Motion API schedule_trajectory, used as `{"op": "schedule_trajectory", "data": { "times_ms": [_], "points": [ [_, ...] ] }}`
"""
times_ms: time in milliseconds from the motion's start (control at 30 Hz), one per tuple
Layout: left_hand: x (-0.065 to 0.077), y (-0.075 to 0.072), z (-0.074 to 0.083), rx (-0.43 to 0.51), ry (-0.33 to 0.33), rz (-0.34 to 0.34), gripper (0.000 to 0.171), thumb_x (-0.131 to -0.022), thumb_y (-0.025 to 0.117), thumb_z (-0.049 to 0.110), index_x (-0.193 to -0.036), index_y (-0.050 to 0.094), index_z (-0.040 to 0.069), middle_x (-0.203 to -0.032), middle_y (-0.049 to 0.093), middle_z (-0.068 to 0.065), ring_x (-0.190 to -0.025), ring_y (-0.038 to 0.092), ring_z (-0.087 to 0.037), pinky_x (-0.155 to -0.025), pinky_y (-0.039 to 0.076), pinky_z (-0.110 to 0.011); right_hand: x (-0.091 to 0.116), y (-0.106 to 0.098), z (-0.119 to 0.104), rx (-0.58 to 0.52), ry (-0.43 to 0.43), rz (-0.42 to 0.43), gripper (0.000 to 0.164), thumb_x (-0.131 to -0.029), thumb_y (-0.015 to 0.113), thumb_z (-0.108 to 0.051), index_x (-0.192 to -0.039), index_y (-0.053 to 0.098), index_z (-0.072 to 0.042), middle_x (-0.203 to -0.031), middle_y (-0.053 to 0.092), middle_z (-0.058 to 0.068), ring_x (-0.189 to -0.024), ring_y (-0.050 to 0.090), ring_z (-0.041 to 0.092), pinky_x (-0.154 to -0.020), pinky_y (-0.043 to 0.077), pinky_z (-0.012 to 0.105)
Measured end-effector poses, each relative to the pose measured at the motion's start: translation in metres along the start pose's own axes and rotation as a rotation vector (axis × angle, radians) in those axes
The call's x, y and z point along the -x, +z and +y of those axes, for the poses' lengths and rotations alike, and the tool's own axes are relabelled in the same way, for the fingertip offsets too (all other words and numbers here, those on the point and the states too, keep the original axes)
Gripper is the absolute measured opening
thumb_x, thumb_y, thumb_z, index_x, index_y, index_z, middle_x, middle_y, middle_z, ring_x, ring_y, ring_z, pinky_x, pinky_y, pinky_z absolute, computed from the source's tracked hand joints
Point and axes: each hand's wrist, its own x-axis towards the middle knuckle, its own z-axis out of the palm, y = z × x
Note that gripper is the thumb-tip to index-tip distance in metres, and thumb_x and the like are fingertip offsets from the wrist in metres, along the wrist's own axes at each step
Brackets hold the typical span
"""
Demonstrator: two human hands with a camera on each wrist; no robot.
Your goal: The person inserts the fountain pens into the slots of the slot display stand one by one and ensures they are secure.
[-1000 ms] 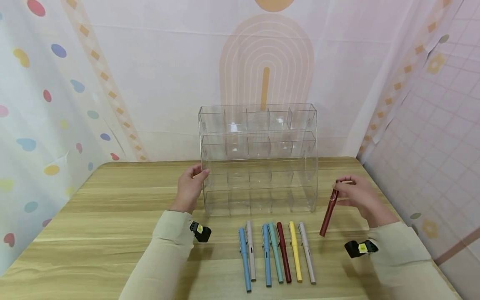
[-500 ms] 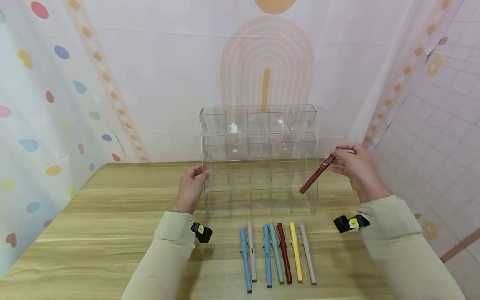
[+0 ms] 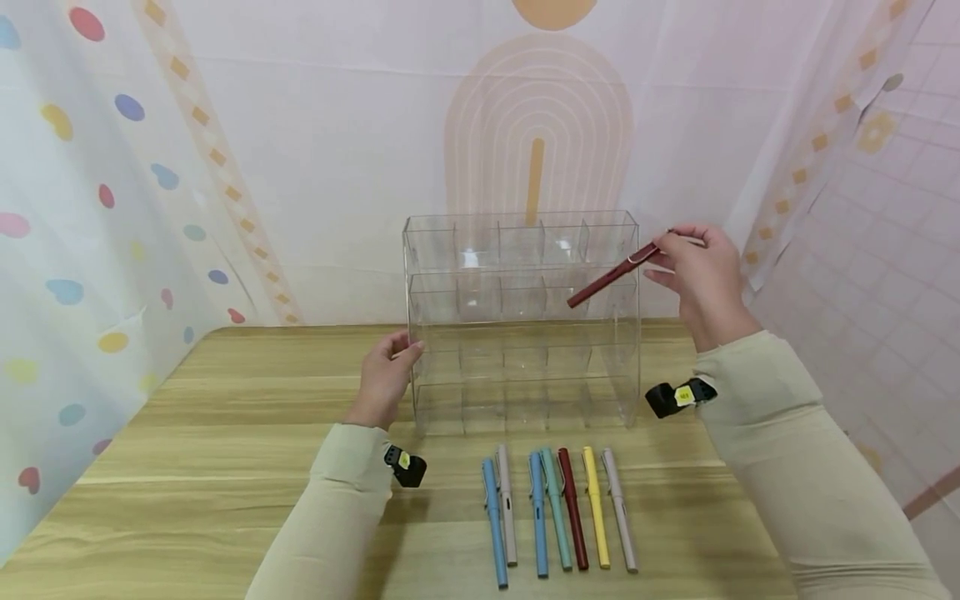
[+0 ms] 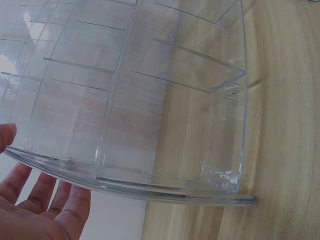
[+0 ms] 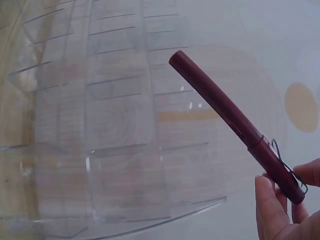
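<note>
A clear, tiered pen organizer (image 3: 522, 325) with divided compartments stands upright on the wooden table. My left hand (image 3: 387, 375) grips its left side wall, thumb in front and fingers behind; the left wrist view shows the fingers (image 4: 75, 210) along the outer edge. Between thumb and fingers of my right hand (image 3: 705, 275) is a dark red fountain pen (image 3: 611, 273), pinched at its capped, clip end. The pen slants down to the left, overlapping the organizer's upper right compartments in the head view. In the right wrist view the pen's barrel (image 5: 210, 97) points up and left, away from the fingers.
In front of the organizer lies a row of capped pens: two blue, two grey, a green pen (image 3: 557, 508), another dark red pen (image 3: 572, 508) and a yellow pen (image 3: 596, 508). A patterned curtain (image 3: 337, 167) hangs right behind the table (image 3: 225, 433).
My right hand has risen and moved left with the dark red pen, which has swung from near upright to a slant across the organizer. The left hand keeps its place.
</note>
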Motion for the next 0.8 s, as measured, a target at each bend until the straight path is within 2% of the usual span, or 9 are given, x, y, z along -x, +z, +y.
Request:
{"op": "schedule_trajectory", "data": {
  "times_ms": [267,533,800],
  "points": [
    [-0.001,0.001,-0.001,0.004,0.008,-0.011,0.042,-0.099,0.053,0.019,-0.136,0.046,0.001,-0.133,0.048,-0.014,-0.120,0.048,-0.026,-0.092,0.041,-0.036,-0.009,0.018,-0.017,-0.064,-0.025,0.073,0.016,-0.090,0.061,-0.006,-0.099,0.049,-0.011,-0.103,0.057,0.007,-0.075,0.066,0.009,-0.062,0.055,0.022],
    [0.000,0.001,-0.002,0.013,0.001,-0.017,0.043,-0.099,0.053,0.019,-0.137,0.045,0.000,-0.134,0.047,-0.015,-0.122,0.046,-0.028,-0.097,0.040,-0.040,-0.014,0.039,-0.023,-0.144,-0.048,0.120,0.017,-0.091,0.061,-0.004,-0.097,0.048,-0.011,-0.101,0.057,0.007,-0.079,0.066,0.013,-0.064,0.056,0.023],
    [0.002,0.001,-0.001,0.032,-0.006,-0.027,0.044,-0.100,0.052,0.018,-0.138,0.043,-0.001,-0.135,0.046,-0.015,-0.122,0.046,-0.028,-0.098,0.039,-0.042,-0.021,0.057,-0.020,-0.166,-0.067,0.152,0.018,-0.090,0.062,-0.002,-0.094,0.047,-0.011,-0.100,0.057,0.006,-0.086,0.067,0.016,-0.068,0.056,0.026]
  ]
}}
